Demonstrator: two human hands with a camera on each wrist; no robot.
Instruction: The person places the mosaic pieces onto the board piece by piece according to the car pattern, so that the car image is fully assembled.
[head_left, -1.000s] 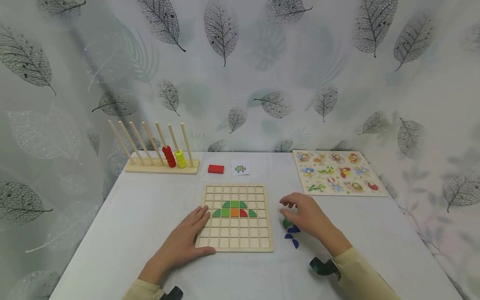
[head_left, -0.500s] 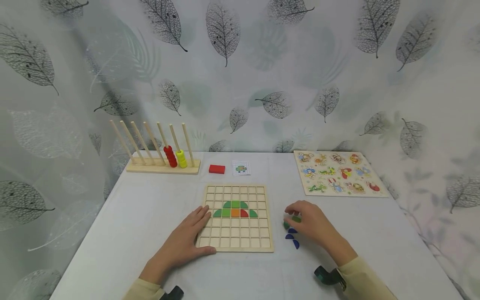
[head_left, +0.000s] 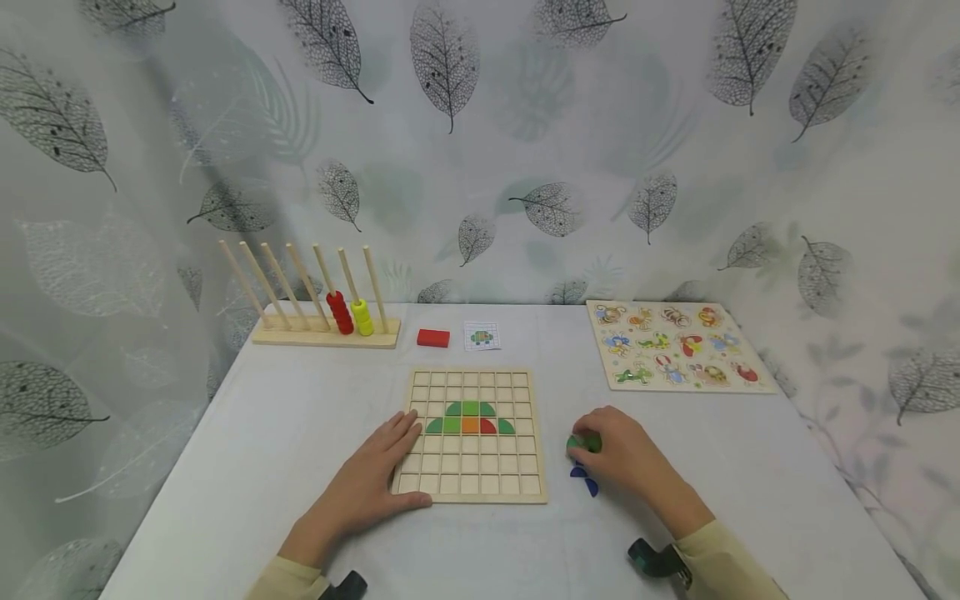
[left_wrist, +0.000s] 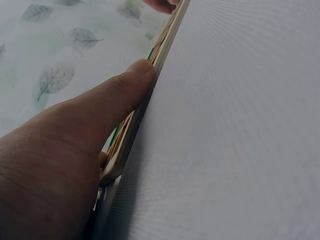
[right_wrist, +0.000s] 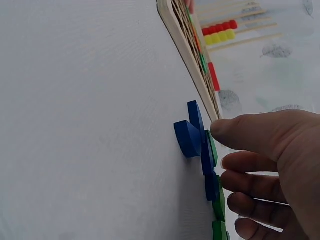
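My left hand [head_left: 375, 467] lies over the left edge of a wooden grid board [head_left: 468, 483], fingers spread and thumb [left_wrist: 125, 82] along its near edge. Green, orange and red tiles fill several cells in the board's upper middle. Right of the board, my right hand [head_left: 622, 450] bends down over a small pile of pieces. Its thumb and index finger pinch a rounded green piece [head_left: 575, 442]; in the right wrist view the thumb [right_wrist: 240, 131] sits at that green piece's edge. Blue half-round pieces [right_wrist: 187, 139] lie just nearer, and more green pieces [right_wrist: 219, 202] are partly hidden under the fingers.
At the back left stands a wooden peg rack [head_left: 322, 337] with red and yellow beads. A red block [head_left: 432, 337] and a small picture card [head_left: 482, 336] lie behind the board. At the back right is an insect picture puzzle [head_left: 678, 346].
The right hand has come down and slightly nearer onto the pile, its thumb and index finger closing around a green piece. The left hand has stayed on the board.
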